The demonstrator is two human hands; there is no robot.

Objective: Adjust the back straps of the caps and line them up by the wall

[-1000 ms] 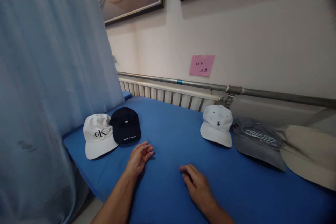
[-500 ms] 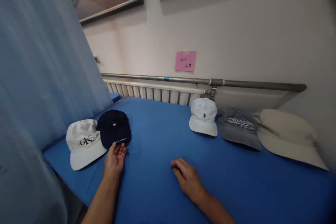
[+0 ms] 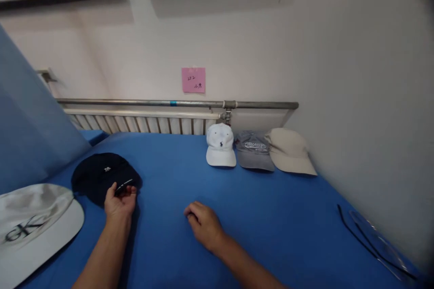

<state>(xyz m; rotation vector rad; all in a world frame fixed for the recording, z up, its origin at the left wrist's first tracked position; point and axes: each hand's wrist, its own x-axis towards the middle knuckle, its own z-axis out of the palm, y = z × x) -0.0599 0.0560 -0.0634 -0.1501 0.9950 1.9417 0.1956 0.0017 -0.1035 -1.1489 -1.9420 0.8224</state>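
My left hand (image 3: 121,199) grips the brim of a navy baseball cap (image 3: 101,172), thumb on top and fingers beneath. The cap carries a small white emblem and white lettering along its brim. To its left lies a white cap (image 3: 37,223) with black letters, cut off by the view's edge. My right hand (image 3: 205,226) is loosely curled over the blue surface (image 3: 162,244), with nothing visible in it. Near the wall a white cap with a small dark logo (image 3: 220,144), a grey lettered cap (image 3: 254,150) and a beige cap (image 3: 292,151) sit side by side.
Eyeglasses (image 3: 376,244) lie at the right edge by the wall. A blue curtain (image 3: 30,117) hangs at the left. Behind the surface run a metal pipe (image 3: 135,102) and a radiator (image 3: 152,125). A pink note (image 3: 193,80) is stuck on the wall.
The view has turned right, bringing the eyeglasses into sight. My left hand has closed on the navy cap's brim, and that cap has shifted away from the lettered white cap.
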